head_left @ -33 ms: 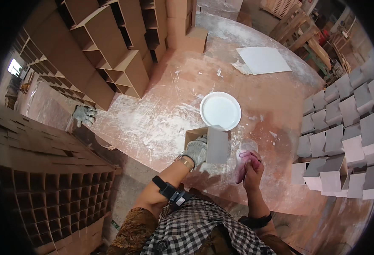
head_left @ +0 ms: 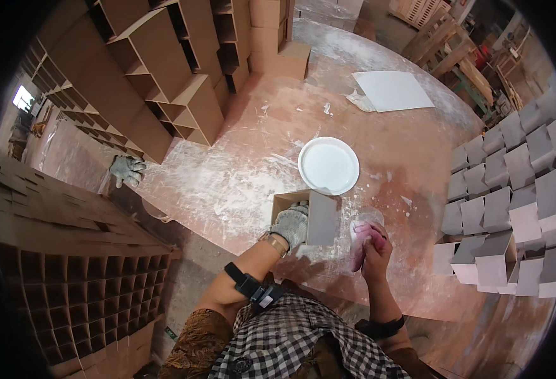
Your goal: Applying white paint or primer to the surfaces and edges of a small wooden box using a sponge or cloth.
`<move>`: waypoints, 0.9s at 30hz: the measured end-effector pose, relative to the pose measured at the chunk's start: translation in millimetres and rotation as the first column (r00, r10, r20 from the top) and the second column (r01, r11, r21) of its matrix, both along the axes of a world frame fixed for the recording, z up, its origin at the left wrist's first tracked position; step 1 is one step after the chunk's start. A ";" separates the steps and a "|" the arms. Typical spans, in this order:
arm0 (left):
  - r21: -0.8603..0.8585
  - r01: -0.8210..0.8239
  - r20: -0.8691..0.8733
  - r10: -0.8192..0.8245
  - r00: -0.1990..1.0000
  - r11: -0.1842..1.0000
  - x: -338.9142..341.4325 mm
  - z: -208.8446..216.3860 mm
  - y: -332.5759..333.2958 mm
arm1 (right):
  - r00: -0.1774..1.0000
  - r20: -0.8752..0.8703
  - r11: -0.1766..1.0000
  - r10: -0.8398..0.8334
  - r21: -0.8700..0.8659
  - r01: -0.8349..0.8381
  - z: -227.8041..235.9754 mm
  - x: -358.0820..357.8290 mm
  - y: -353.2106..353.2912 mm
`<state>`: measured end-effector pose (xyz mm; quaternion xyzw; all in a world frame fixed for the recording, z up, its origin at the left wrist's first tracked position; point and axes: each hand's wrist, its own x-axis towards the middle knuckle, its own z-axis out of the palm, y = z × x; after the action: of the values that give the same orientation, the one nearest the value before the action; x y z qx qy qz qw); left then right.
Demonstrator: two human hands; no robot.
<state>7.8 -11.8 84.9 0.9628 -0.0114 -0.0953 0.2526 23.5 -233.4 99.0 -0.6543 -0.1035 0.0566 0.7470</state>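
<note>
My left hand wears a grey knitted glove and reaches into an open-ended box, its fingers closed and partly hidden inside. The box has bare brown inner walls and a grey outer face turned to the right. In my bare right hand is a pink-and-white pad of soft material, pinched between thumb and fingers just right of the box. A shallow white round dish sits beyond the box on the table. Close to the pad, a pale, see-through round thing lies on the tabletop.
Brown open boxes are piled at the far left of the white-smeared table. Grey and white boxes stand stacked at the right. A white sheet lies at the back. A grey glove rests at the left edge, above a gridded brown stack.
The box has shifted very slightly toward me with my left hand. My right hand and the pad look almost unmoved.
</note>
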 end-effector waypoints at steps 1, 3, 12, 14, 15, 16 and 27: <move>0.108 -0.020 0.086 0.011 0.996 0.994 -7.0 -3.3 -1.8 | 1.000 -0.021 1.000 0.016 -0.021 -0.016 1.0 3.5 3.6; 0.309 -0.039 0.122 0.001 0.992 0.950 -14.0 -3.6 -3.8 | 0.996 0.002 0.990 0.086 -0.110 -0.086 5.4 12.8 16.4; 0.285 0.170 0.111 -0.208 0.972 0.943 -14.2 -25.1 13.9 | 0.725 0.523 0.781 0.448 -0.624 -0.031 12.2 54.2 79.4; 0.292 0.164 0.134 -0.210 0.968 0.942 -17.4 -28.5 14.8 | 0.679 0.541 0.724 0.496 -0.689 0.020 8.6 48.4 80.4; 0.296 0.171 0.158 -0.224 0.962 0.940 -20.4 -30.7 16.1 | 0.678 0.541 0.701 0.499 -0.711 0.051 3.6 38.6 76.7; 0.302 0.174 0.183 -0.236 0.954 0.937 -22.9 -33.0 17.6 | 0.674 0.541 0.678 0.503 -0.731 0.081 -0.7 28.5 71.7; 0.269 0.192 0.155 -0.239 0.959 0.944 -24.9 -36.8 17.0 | 0.634 0.572 0.611 0.521 -0.768 0.191 1.9 28.3 76.9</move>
<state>-17.1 5.2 48.1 0.9845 -0.1284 -0.0333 0.1147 51.7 -156.5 100.8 -0.8536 -0.4362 -0.1050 0.2650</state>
